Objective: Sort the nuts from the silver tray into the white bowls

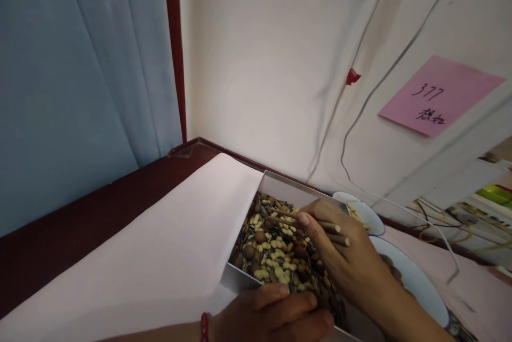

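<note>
Left hand (276,315) holds nut-filled box (288,190); right hand (348,259) holds chopsticks (334,231).

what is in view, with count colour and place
box: 1, white, bottom centre
nut and seed mix: many, tan and brown, in the box
chopsticks: 2, wooden, over the mix
dishes: 2, white, right of box
sheet: 1, white, on table
table: 1, dark red, left
curtain: 1, pale blue, left
note: 1, pink, wall right
cables: at least 2, white, on wall
bracelet: 1, red, left wrist
left hand: 1, gripping box's near rim
right hand: 1, holding chopsticks
</note>
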`<action>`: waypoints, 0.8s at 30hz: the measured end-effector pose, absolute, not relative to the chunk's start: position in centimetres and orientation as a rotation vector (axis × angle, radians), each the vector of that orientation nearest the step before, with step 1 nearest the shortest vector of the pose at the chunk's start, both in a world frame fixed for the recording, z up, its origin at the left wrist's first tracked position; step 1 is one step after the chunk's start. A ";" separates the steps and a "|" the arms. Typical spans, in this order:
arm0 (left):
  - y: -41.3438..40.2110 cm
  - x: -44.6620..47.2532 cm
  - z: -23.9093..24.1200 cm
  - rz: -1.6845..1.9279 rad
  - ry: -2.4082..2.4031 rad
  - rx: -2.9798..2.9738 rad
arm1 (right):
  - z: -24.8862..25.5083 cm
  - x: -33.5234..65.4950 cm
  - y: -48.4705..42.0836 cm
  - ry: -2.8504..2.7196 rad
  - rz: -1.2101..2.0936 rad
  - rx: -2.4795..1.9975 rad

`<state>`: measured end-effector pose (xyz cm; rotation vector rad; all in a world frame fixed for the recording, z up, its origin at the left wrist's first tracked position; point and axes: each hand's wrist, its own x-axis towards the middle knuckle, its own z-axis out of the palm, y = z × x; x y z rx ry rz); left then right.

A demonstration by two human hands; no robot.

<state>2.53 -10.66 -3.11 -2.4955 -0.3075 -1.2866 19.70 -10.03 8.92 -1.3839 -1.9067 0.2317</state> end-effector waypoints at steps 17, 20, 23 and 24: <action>-9.9 2.9 -3.3 -1.367 -0.248 -2.398 | 8.4 20.9 -11.0 -1.803 0.170 -1.381; -10.1 2.8 -3.3 -1.370 -0.244 -2.407 | 9.0 21.1 -12.1 -1.763 0.138 -1.383; -10.6 2.6 -3.1 -1.341 -0.303 -2.503 | 9.9 21.5 -14.2 -1.734 0.050 -1.420; -10.8 2.5 -2.9 -1.339 -0.321 -2.535 | 10.2 21.9 -15.1 -1.712 0.005 -1.436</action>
